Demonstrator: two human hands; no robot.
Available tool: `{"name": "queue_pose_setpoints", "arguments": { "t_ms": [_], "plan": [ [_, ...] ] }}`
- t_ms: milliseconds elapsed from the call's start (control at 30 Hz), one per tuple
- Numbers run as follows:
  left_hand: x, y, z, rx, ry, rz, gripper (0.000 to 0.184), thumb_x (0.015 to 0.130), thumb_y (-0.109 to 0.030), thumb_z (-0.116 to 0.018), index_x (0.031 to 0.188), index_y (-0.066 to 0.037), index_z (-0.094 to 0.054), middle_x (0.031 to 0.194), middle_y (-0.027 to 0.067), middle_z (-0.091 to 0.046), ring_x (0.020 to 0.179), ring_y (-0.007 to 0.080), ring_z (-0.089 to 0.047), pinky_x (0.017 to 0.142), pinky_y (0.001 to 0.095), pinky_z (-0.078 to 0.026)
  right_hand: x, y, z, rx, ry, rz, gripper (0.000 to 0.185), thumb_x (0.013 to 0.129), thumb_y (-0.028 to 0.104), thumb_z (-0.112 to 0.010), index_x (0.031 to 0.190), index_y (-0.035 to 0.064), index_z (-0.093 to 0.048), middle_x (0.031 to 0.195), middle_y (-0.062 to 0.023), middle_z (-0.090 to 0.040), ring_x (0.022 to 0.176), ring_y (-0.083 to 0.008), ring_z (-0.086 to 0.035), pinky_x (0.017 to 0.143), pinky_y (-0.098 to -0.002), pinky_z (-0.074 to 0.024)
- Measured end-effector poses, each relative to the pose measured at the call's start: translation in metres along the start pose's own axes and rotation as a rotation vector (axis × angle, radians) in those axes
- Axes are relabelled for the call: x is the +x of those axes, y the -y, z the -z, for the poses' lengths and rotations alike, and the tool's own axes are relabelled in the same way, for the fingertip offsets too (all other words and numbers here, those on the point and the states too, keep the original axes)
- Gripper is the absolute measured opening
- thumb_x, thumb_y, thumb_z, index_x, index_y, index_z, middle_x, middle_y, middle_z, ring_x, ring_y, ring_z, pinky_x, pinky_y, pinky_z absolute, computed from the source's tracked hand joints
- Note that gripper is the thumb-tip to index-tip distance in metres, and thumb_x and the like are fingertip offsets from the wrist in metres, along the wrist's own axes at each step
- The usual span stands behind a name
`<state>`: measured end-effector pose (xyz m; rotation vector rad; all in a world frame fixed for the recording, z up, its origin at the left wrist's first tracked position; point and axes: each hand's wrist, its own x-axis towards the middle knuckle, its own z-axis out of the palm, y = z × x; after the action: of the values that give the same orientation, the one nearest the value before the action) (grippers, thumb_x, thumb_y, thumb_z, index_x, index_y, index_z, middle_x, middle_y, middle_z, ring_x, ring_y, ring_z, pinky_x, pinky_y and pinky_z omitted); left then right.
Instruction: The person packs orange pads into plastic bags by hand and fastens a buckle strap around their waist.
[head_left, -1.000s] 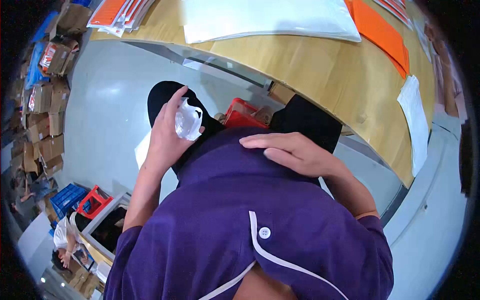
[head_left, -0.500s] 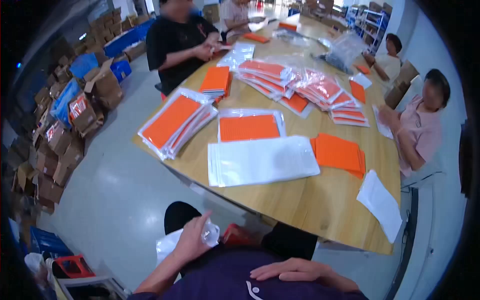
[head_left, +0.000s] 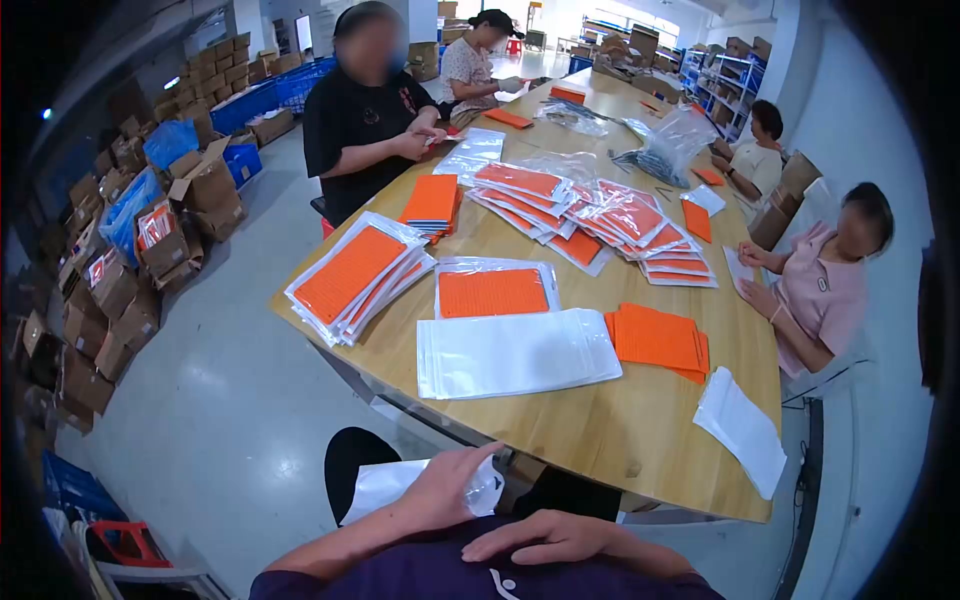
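Observation:
My left hand is over my lap, its fingers wrapped round a crumpled clear plastic piece. A white sheet or bag shows just behind that hand, over my knee. My right hand rests on my purple shirt with its fingers stretched out and nothing in it. Beyond the hands, on the wooden table, lie a stack of white plastic bags, a pile of orange cards and a bagged orange card. White bags lie at the table's right edge.
Stacks of bagged orange cards stand at the table's left edge, with a larger heap farther back. One person in black is at the left side, another in pink at the right. Cardboard boxes line the floor at left.
The view has tilted up from my lap to the table and the people. My left hand has moved right, nearer my right hand, still holding the clear plastic.

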<state>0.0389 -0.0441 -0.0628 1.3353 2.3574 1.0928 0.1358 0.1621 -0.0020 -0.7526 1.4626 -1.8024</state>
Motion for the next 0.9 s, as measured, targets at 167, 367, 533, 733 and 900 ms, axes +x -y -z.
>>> {"name": "queue_pose_setpoints", "arguments": {
  "t_ms": [167, 367, 533, 733, 900],
  "plan": [
    [0.011, -0.008, 0.003, 0.002, 0.015, -0.046, 0.089, 0.065, -0.011, -0.076, 0.143, -0.008, -0.034, 0.115, 0.0194, -0.057, 0.101, 0.0359, -0.056, 0.089, 0.0396, -0.044, 0.018, 0.018, 0.003, -0.192, -0.11, -0.096, 0.033, 0.099, 0.013, -0.049, 0.129, 0.001, -0.057, 0.127, -0.0077, -0.062, 0.11, -0.0164, -0.059, 0.099, -0.0276, -0.0422],
    [0.013, -0.01, 0.004, -0.052, -0.093, -0.036, 0.088, 0.066, -0.009, -0.074, 0.144, -0.009, -0.034, 0.117, 0.0187, -0.055, 0.103, 0.0361, -0.055, 0.09, 0.0403, -0.042, 0.013, -0.001, 0.007, -0.314, -0.686, -0.175, 0.031, 0.097, 0.006, -0.049, 0.126, -0.003, -0.056, 0.115, -0.0102, -0.064, 0.101, -0.0162, -0.061, 0.093, -0.0268, -0.0466],
    [0.022, -0.006, 0.002, 0.086, -0.135, -0.067, 0.083, 0.07, -0.013, -0.071, 0.144, -0.01, -0.034, 0.121, 0.0173, -0.052, 0.108, 0.0346, -0.053, 0.095, 0.0418, -0.039, 0.013, -0.016, 0.014, 0.018, -0.884, -0.101, 0.027, 0.097, 0.007, -0.05, 0.12, -0.0052, -0.057, 0.109, -0.0132, -0.064, 0.096, -0.0156, -0.061, 0.086, -0.0245, -0.0475],
    [0.04, -0.008, -0.014, 0.26, -0.082, -0.181, 0.079, 0.074, -0.019, -0.069, 0.144, -0.011, -0.035, 0.123, 0.015, -0.05, 0.113, 0.0328, -0.051, 0.1, 0.0435, -0.034, 0.017, -0.038, 0.033, 0.469, -0.733, -0.097, 0.026, 0.095, 0.013, -0.054, 0.113, -0.0063, -0.058, 0.104, -0.0143, -0.065, 0.086, -0.0135, -0.06, 0.075, -0.0225, -0.0476],
    [0.047, -0.006, -0.02, 0.251, -0.041, -0.245, 0.075, 0.077, -0.019, -0.066, 0.145, -0.012, -0.035, 0.122, 0.0149, -0.051, 0.111, 0.0333, -0.052, 0.099, 0.0435, -0.035, 0.012, -0.066, 0.048, 0.614, -0.651, -0.171, 0.025, 0.097, 0.014, -0.054, 0.11, -0.0066, -0.058, 0.104, -0.0134, -0.063, 0.091, -0.0156, -0.059, 0.08, -0.0264, -0.0478]
  ]
}}
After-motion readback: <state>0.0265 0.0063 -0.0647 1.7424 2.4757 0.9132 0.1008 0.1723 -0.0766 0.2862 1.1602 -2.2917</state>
